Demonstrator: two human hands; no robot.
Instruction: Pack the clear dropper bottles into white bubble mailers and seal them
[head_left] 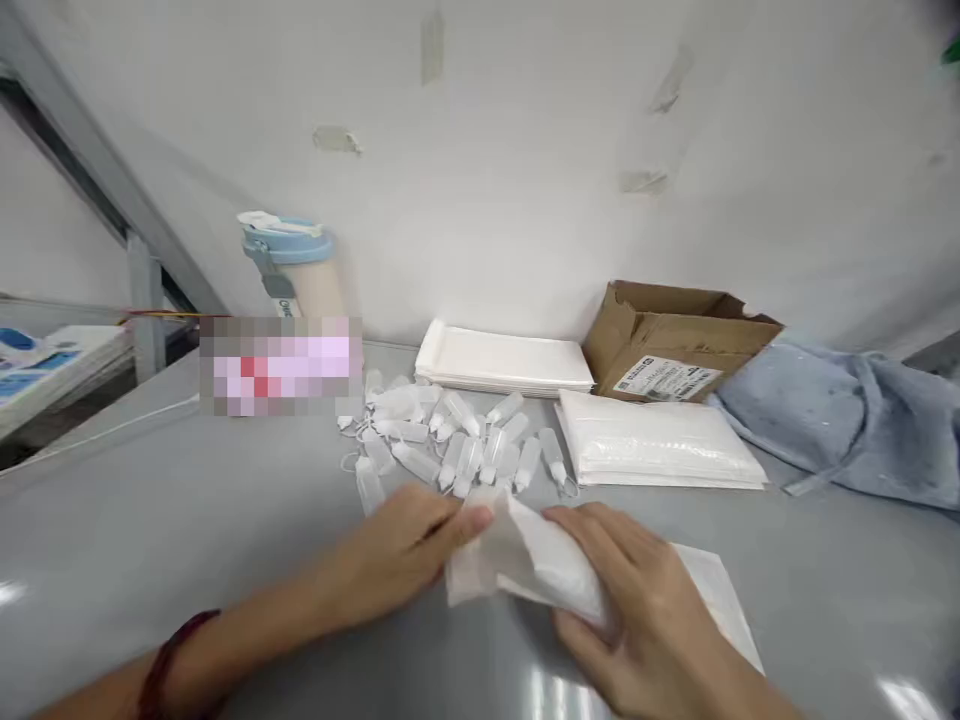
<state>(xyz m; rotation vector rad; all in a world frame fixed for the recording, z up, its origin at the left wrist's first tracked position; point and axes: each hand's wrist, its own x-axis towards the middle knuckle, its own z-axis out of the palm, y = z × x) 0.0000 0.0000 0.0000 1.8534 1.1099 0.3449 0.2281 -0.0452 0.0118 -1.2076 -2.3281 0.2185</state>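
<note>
Between my hands is a white padded envelope [559, 560], its mouth spread apart above the grey table. My left hand [420, 535] pinches the flap side, thumb on top. Wrapped around the envelope's body is my right hand [637, 590], thumb below and fingers above. Whether anything lies inside the envelope cannot be seen. Just beyond my hands, several small clear plastic squeeze bottles [469, 460] with white caps lie in a loose pile. Another flat white sheet or envelope [716, 590] rests on the table, partly behind my right hand.
Stacked white envelopes [510, 360] lie by the wall, with more padded envelopes [660, 445] to the right. Behind stand an open cardboard box [675, 340] and, at left, a blue-lidded tumbler [300, 260]. A blue-grey cloth [847, 420] lies far right. A pixelated pink object [281, 365] is left.
</note>
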